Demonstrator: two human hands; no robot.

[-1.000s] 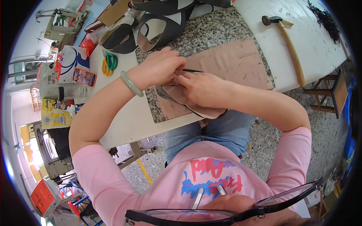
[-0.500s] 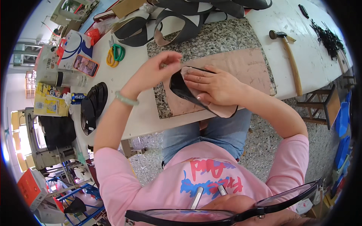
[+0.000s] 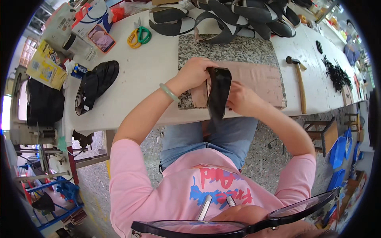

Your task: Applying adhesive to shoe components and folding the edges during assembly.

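A glossy black shoe upper (image 3: 218, 91) is held up on edge over the pinkish sheet (image 3: 258, 77), its lower end blurred. My left hand (image 3: 195, 72), below a pale green bangle (image 3: 170, 92), pinches its upper left end. At its right edge, my right hand (image 3: 243, 98) has curled fingers closed against it; some fingertips are hidden behind the piece. Under the sheet lies a speckled stone slab (image 3: 234, 49).
Dark strap pieces (image 3: 254, 18) are heaped at the back. A hammer (image 3: 300, 85) and black scraps (image 3: 336, 73) lie to the right. Leftward are scissors (image 3: 139, 36), a phone (image 3: 101, 39), a can (image 3: 78, 70) and finished-looking black straps (image 3: 97, 83). A wooden stool (image 3: 323, 135) stands right.
The shoe upper has gone from lying lining-up on the sheet to being raised on edge. My left hand has taken hold of its end; my right hand no longer lies flat on the lining.
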